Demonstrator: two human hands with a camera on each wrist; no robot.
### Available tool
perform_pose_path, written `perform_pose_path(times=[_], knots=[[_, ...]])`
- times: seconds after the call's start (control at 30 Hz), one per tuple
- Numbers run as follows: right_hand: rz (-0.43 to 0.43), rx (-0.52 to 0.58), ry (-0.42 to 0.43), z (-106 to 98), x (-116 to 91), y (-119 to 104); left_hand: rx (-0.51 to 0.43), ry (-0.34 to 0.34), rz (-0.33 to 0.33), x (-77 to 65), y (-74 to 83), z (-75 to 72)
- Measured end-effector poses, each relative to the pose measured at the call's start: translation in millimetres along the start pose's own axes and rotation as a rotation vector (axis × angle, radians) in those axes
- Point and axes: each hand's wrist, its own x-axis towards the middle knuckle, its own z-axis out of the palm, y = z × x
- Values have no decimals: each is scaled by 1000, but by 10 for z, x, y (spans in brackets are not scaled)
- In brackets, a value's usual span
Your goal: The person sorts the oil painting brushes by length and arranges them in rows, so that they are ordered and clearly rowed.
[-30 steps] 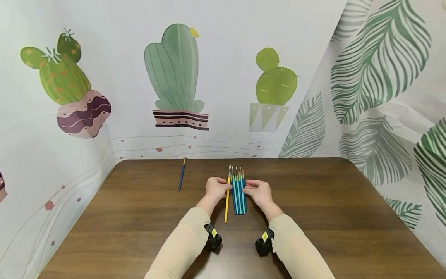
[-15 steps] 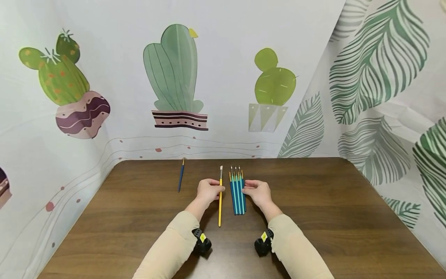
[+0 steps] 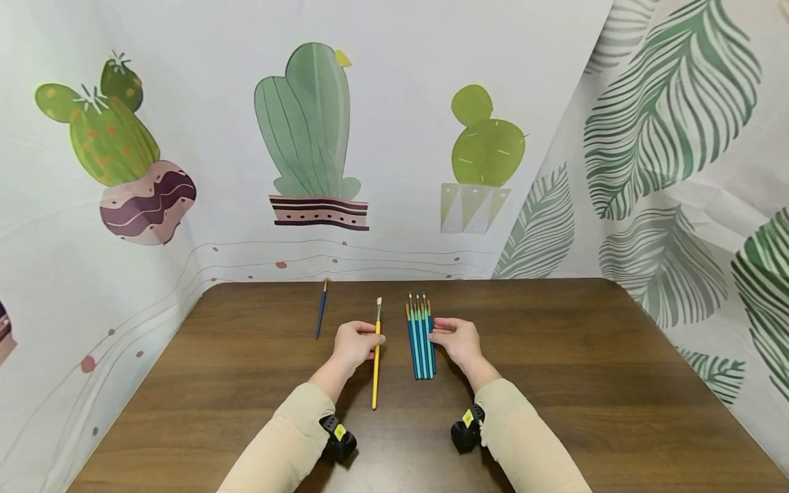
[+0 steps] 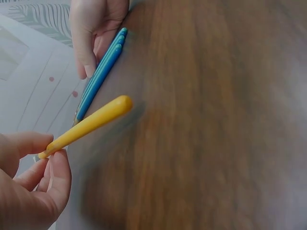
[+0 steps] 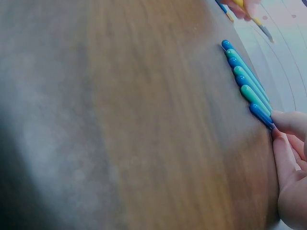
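Observation:
In the head view, my left hand (image 3: 353,346) pinches a yellow paintbrush (image 3: 375,376) by its handle, bristles pointing away. The left wrist view shows the yellow handle (image 4: 96,122) tilted, with its rounded end over the table. Blue and teal paintbrushes (image 3: 420,349) lie side by side in a tight row right of it, bristles toward the wall. At the row's right edge, my right hand (image 3: 459,341) pinches the outermost blue paintbrush (image 5: 260,115) between thumb and forefinger. That brush's upper part is partly hidden by the fingers in the right wrist view.
A lone dark blue paintbrush (image 3: 321,311) lies near the table's back edge, left of my left hand. The brown wooden table (image 3: 585,383) meets a wall cloth (image 3: 401,137) printed with cacti and leaves.
My left hand has carried the yellow paintbrush left and slightly nearer, away from the row's left edge. The right hand and the row of brushes have stayed in place.

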Motion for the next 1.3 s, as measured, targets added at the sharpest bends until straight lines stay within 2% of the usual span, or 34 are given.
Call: perform_pose_path(times=[0.3,0.5,0.87,1.3], knots=[[-7,7,1,-13,-4,-20,26,3,0,-52,-55,-92],[18,0,2,-15,-15,-17,29,13,-4,-100,-88,-173],[-17,6,2,-16,-19,-13,33,14,10,-164,-159,-334],[-13,11,-6,-12,-21,-27,66,26,-15,-218,-212,-521]])
